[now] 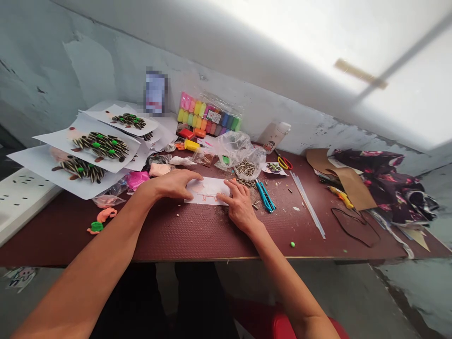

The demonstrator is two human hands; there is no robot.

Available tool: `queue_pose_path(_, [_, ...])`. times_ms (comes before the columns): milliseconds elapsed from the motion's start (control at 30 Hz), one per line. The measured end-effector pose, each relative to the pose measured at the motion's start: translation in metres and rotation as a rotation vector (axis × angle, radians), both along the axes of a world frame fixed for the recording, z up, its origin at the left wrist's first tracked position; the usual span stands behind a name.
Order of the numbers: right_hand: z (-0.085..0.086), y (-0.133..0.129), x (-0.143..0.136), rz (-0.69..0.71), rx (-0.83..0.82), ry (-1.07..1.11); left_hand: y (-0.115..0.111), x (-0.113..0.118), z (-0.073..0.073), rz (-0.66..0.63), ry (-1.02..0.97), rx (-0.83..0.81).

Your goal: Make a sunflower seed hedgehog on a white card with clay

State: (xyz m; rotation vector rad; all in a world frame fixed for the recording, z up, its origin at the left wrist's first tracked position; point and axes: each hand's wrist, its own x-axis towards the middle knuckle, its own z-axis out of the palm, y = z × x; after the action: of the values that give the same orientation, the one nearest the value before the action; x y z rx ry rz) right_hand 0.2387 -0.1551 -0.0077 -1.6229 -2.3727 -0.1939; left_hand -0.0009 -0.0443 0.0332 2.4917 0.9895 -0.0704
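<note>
A small white paper (208, 200) with an orange line drawing lies flat on the table before me. A pale, whitish patch covers the middle of the drawing; its material I cannot make out. My left hand (176, 183) rests at the paper's left edge, thumb and fingers apart. On its right side, my right hand (240, 203) lies with fingers stretched over the edge and pale patch. Just behind the right hand are loose striped sunflower seeds (247, 182) and a clear plastic bag of seeds (245, 168). A blue utility knife (265, 196) lies to the right.
Papers with seed-covered hedgehog figures (100, 147) are stacked at left. Coloured clay packs (210, 115) lean against the wall. Scissors (284, 162), a white bottle (276, 136), clear sticks (308, 205) and a yellow glue gun (341, 197) are on the right. Orange and green clay (102, 220) lies front left.
</note>
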Motion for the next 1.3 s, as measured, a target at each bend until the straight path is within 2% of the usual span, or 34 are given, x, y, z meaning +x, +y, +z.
queue_pose_path(167, [0.000, 0.000, -0.003, -0.010, 0.038, 0.061, 0.000, 0.000, 0.000, 0.004, 0.006, 0.000])
queue_pose_path(567, [0.004, 0.004, -0.009, -0.024, -0.046, 0.094, 0.000, 0.000, 0.000, 0.001, -0.006, -0.004])
queue_pose_path(767, [0.007, 0.003, -0.015, 0.008, -0.102, 0.069, 0.000, 0.001, 0.000, -0.006, 0.001, 0.009])
queue_pose_path(967, [0.006, 0.004, -0.018, -0.010, -0.069, 0.075, 0.001, 0.000, -0.002, -0.013, -0.010, 0.017])
queue_pose_path(1300, [0.006, 0.007, -0.027, 0.054, -0.101, -0.005, 0.002, 0.000, -0.004, -0.022, -0.016, 0.026])
